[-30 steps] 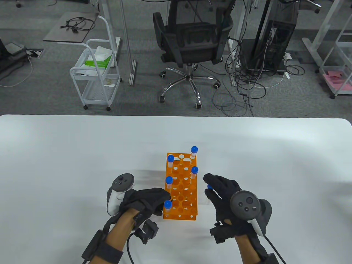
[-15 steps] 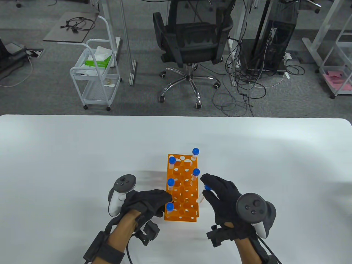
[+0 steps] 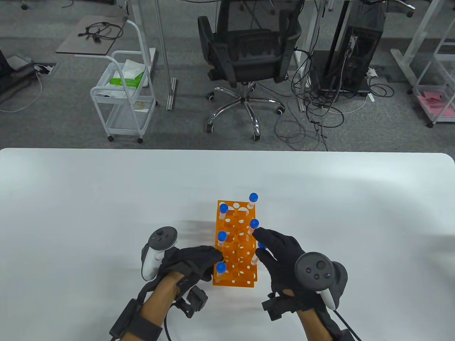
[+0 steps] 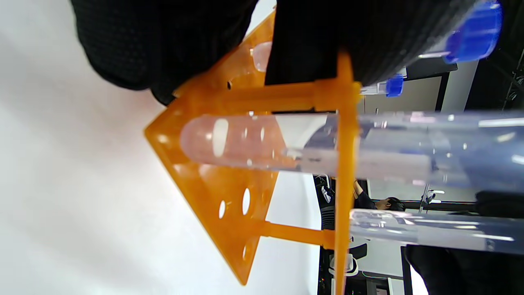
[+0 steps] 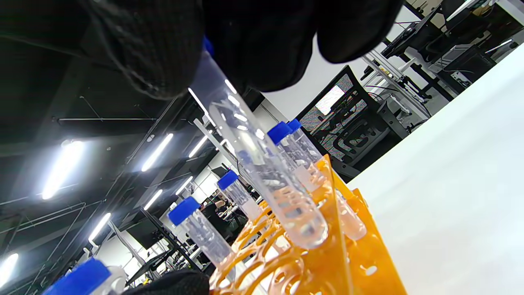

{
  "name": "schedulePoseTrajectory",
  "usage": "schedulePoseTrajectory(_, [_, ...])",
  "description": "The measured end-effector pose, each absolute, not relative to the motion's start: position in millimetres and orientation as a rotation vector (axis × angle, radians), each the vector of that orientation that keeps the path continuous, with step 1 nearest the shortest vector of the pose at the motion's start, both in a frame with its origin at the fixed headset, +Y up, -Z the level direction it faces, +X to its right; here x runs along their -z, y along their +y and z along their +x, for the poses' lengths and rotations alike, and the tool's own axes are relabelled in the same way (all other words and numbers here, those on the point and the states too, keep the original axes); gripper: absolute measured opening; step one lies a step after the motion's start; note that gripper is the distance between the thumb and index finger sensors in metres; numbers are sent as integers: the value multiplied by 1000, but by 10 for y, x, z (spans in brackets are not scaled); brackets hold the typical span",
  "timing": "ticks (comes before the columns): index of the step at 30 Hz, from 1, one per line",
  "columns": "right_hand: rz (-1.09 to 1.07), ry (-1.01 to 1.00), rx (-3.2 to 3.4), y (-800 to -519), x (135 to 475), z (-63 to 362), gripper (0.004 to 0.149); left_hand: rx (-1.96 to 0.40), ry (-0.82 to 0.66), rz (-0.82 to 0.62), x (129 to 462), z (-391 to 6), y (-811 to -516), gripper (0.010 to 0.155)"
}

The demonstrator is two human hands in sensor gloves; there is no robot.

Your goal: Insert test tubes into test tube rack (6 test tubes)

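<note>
An orange test tube rack [image 3: 236, 248] stands on the white table [image 3: 106, 199]. Several blue-capped tubes stand upright in it, such as the far right one [image 3: 253, 199] and the near left one [image 3: 221, 268]. My left hand [image 3: 209, 257] holds the rack's near left side. My right hand [image 3: 262, 245] pinches another blue-capped tube [image 3: 254, 260] near its cap, tilted over the rack's near right side. In the right wrist view this tube [image 5: 262, 172] has its rounded end just above the rack's [image 5: 360, 254] top holes. The left wrist view shows the rack [image 4: 213, 192] with a seated tube [image 4: 254, 141].
An office chair [image 3: 245, 53], a white cart [image 3: 124, 103] and cables on the floor lie beyond the table's far edge. Bare table surface surrounds the rack on all sides.
My right hand has moved left with its tube, from beside the rack to over its near right side. The left hand stays on the rack, which has shifted slightly.
</note>
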State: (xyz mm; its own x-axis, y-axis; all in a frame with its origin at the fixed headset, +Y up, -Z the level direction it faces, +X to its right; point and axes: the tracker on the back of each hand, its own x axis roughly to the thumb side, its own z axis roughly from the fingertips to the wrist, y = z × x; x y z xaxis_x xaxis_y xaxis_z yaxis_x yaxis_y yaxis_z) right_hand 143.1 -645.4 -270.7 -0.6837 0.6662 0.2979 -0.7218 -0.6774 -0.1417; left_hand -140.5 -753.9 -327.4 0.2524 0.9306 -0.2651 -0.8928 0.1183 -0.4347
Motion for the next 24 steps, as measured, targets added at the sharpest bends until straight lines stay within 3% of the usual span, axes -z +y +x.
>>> schedulePoseTrajectory(12, [292,-338,-2349,-6496,2716,1396,50,-1327,-90,-590,3266,-1375,-7552,41])
schedulePoseTrajectory(24, [295,-180,-2385,-6661,2806,1346,54,-1339,-77,-579,3265,-1388,-7544,41])
